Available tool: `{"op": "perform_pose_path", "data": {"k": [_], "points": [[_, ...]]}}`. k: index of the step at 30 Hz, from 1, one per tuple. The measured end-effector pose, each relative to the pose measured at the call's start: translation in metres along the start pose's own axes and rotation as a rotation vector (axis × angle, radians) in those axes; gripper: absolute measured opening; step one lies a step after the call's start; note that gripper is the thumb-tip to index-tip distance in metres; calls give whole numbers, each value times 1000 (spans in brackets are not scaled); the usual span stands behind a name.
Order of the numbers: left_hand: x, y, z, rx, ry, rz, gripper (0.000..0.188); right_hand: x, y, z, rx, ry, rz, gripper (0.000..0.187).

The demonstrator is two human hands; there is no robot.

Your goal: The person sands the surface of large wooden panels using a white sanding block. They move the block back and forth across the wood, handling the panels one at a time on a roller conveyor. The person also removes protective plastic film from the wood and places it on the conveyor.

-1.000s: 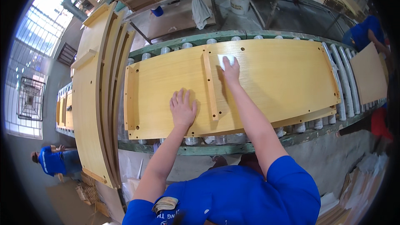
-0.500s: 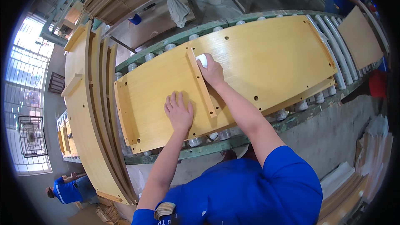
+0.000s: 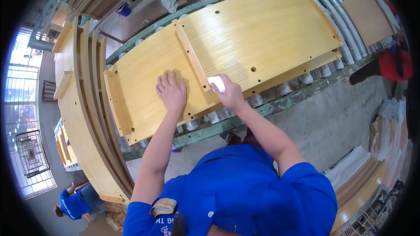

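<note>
A long varnished wooden panel [image 3: 262, 30] with small drilled holes lies across the rollers in front of me. A narrow wooden crosspiece [image 3: 190, 54] stands up across its middle. My right hand [image 3: 229, 94] is closed around a small white pad [image 3: 217, 84], which looks like a block or folded cloth. The pad is at the near end of the crosspiece, against its right side. My left hand [image 3: 172, 94] lies flat on the panel, left of the crosspiece, fingers spread and nothing in it. Another panel [image 3: 302, 68] shows under the near right edge.
Several similar panels [image 3: 72, 105] lean upright on the left. The green roller conveyor [image 3: 280, 105] runs beneath the work, with a brown board [image 3: 366, 15] at its right end. One co-worker [image 3: 75, 202] is at the lower left; another's red garment [image 3: 396, 63] shows at right.
My right hand has drawn the white pad along the crosspiece from its far end to its near end. My left hand stays flat on the panel. The whole view has shifted slightly.
</note>
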State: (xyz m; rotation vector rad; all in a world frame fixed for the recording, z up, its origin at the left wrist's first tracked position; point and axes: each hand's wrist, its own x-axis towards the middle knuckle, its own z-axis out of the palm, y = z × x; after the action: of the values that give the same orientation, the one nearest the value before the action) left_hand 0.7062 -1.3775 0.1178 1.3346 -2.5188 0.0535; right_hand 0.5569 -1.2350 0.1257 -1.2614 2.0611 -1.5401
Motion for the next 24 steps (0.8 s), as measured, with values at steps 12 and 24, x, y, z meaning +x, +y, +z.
{"op": "perform_pose_path", "data": {"k": [12,24], "points": [[1,1,-4,47,24,14,46,106,36,22,353,51,156,36],[3,4,-14,-21,-67,-69,48,233,23,72,-248,-97,125,45]]}}
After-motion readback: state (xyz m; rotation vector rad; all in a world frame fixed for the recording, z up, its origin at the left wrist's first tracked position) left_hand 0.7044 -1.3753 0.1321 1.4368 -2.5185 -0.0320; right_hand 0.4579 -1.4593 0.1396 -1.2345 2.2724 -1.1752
